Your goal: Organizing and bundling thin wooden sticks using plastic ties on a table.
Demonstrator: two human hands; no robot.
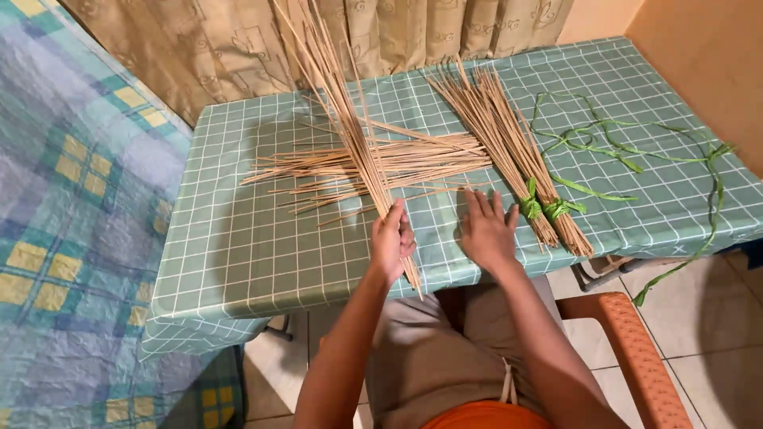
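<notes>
Green-checked table (238, 262) held loose sticks (413, 159); left hand (391, 238) gripped a bunch (350, 127), best kept tight, right hand (485, 230) flat, empty, near its front edge

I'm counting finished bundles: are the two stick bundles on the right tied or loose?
Tied. Both stick bundles have green strips knotted round them near the table's front edge.

Arms: bare, no sleeves visible
Left hand (392, 238): bare, no ring, no glove
Right hand (486, 230): bare, no watch
Legs: khaki-beige shorts, white drawstring
Top: orange fabric at bottom edge
</notes>
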